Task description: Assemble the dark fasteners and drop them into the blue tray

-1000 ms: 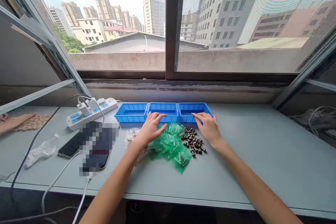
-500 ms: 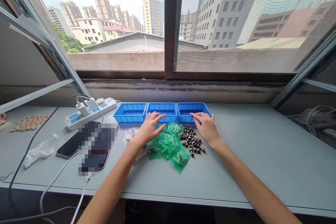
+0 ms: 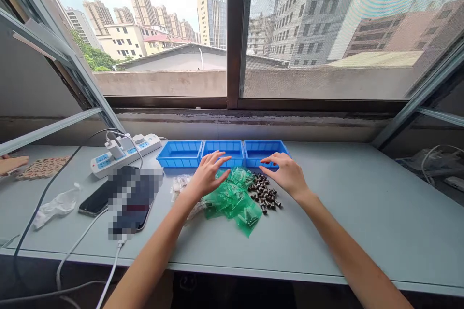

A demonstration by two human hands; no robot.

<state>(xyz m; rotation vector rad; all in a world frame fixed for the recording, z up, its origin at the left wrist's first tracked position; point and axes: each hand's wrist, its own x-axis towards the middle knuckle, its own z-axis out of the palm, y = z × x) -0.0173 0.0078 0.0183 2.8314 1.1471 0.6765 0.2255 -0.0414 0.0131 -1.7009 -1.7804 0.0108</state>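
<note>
My left hand (image 3: 209, 174) hovers, fingers apart and holding nothing, over the left edge of the green plastic bags (image 3: 232, 193); thin metal pieces show through the film. My right hand (image 3: 284, 171), also open with thumb and fingers apart, is above the near side of the right blue bin (image 3: 266, 149). Just below and left of it lies a loose pile of dark bolts (image 3: 266, 193). The middle blue bin (image 3: 226, 148) is partly hidden behind my left hand. Beside my left wrist sit small clear bags (image 3: 179, 186) with pale contents, partly covered by my arm.
The left blue bin (image 3: 179, 150) joins the row below the window. A white power strip (image 3: 125, 157), two phones (image 3: 94, 202) with cables and crumpled white tissue (image 3: 58, 207) occupy the left side. Another person's hand (image 3: 12, 164) is at the far left by a patterned mat (image 3: 43, 168).
My right hand has drawn back slightly to the right, with its thumb and fingers parting. My left hand has barely moved. The other person's hand has come further into view at far left.
</note>
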